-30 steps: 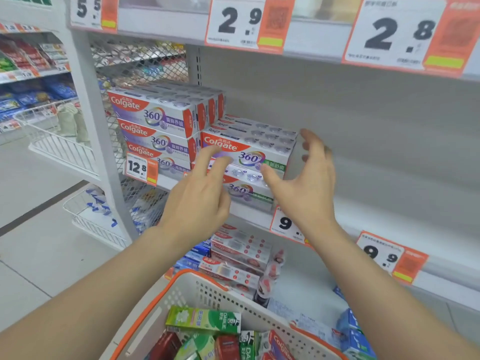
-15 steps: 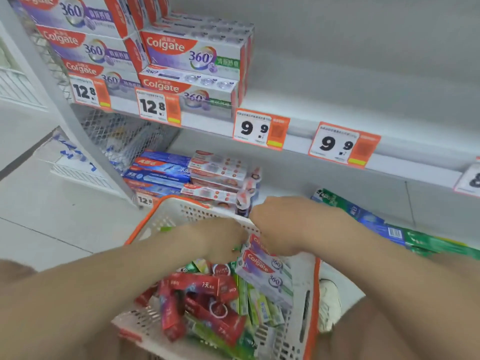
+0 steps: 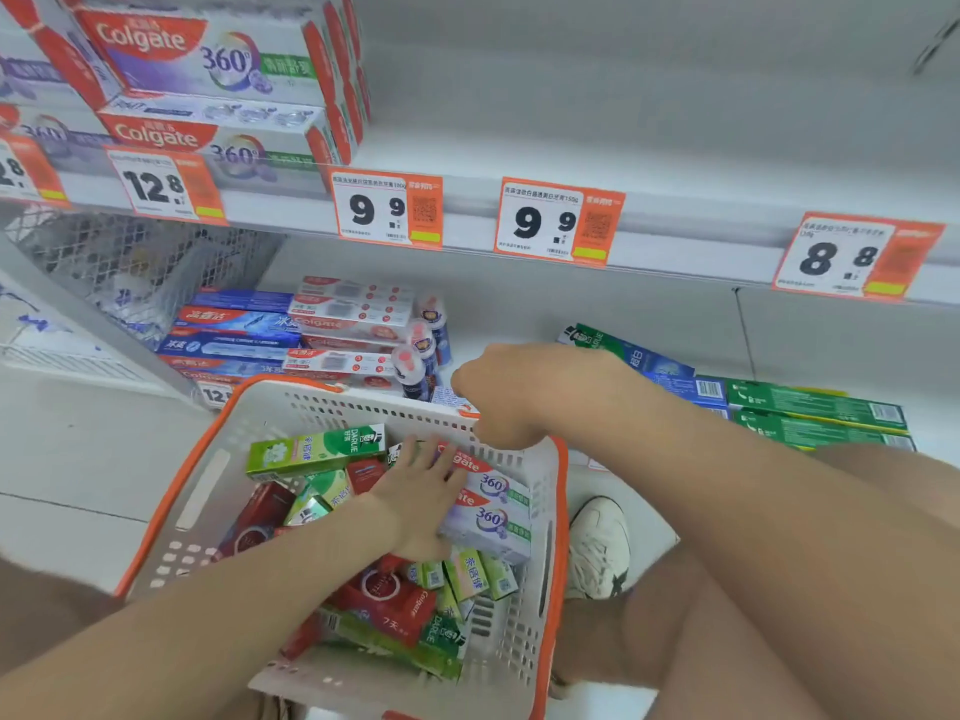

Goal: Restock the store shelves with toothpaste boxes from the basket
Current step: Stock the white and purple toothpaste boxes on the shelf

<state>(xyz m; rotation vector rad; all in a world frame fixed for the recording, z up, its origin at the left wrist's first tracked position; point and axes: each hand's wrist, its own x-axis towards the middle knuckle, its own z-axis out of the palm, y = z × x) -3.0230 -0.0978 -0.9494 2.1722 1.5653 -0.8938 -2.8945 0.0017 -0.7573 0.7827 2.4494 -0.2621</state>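
Note:
A white basket with an orange rim (image 3: pixel 332 402) stands on the floor in front of me, filled with several toothpaste boxes. Two purple-white Colgate 360 boxes (image 3: pixel 493 517) lie stacked along its right side. My left hand (image 3: pixel 421 491) rests on them with its fingers spread flat. My right hand (image 3: pixel 514 392) hovers at the basket's far right corner, knuckles up and fingers curled downward out of sight. What it holds is hidden. A green Darlie box (image 3: pixel 317 452) and red boxes (image 3: pixel 395 600) lie loose in the basket. Matching Colgate 360 boxes (image 3: pixel 208 59) are stacked on the upper shelf at left.
Orange price tags (image 3: pixel 387 210) line the shelf edge. The bottom shelf holds blue and red boxes (image 3: pixel 234 324) at left and green boxes (image 3: pixel 810 407) at right. A wire side rack (image 3: pixel 130 262) stands at left. My shoe (image 3: pixel 597 543) is beside the basket.
Both hands left the shelf's Colgate stack and dropped into the basket as my view tilted down. Since half a second ago the left hand has slid onto the Colgate 360 boxes.

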